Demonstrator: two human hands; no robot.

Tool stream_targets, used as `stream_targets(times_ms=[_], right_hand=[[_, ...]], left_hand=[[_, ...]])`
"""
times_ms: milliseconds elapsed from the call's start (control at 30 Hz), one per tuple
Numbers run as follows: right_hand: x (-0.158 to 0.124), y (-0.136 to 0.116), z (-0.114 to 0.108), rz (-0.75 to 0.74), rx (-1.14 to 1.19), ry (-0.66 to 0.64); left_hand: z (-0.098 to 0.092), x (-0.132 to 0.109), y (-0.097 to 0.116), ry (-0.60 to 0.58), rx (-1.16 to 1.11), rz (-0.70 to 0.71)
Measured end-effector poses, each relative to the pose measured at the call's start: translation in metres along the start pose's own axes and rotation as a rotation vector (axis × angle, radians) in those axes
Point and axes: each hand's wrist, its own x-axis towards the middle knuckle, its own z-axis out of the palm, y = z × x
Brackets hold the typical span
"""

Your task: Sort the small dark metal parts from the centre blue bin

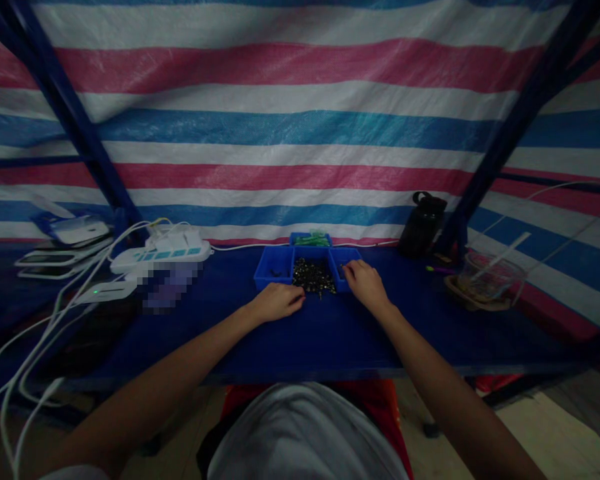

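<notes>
Small dark and shiny metal parts (311, 275) lie heaped in the middle, partly spilling from a blue bin onto the table; their exact kind is too small to tell. My left hand (277, 302) rests at the heap's left front edge, fingers curled together. At the right blue bin (349, 255), my right hand (364, 279) reaches over the rim with its fingers pinched. Whatever either hand holds is hidden or too small to name. The left blue bin (274, 257) has a few dark bits in it. Behind stands a small bin holding green pieces (313, 239).
On the blue table (300, 350), a white power strip (167, 252) with cables and phones (50, 260) occupies the left side. A black bottle (422, 225) stands at the back right, near a clear plastic cup (493, 275). Striped sheeting (300, 127) hangs behind.
</notes>
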Motion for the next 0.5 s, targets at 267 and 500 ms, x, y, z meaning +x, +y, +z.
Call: stream_targets(times_ms=[267, 500], right_hand=[[0.0000, 0.0018, 0.0041, -0.007, 0.068, 0.028], [-0.0024, -0.0035, 0.0014, -0.074, 0.134, 0.169]], left_hand=[[0.0011, -0.0007, -0.0002, -0.044, -0.011, -0.056], [0.0024, -0.0002, -0.0006, -0.038, -0.015, -0.050]])
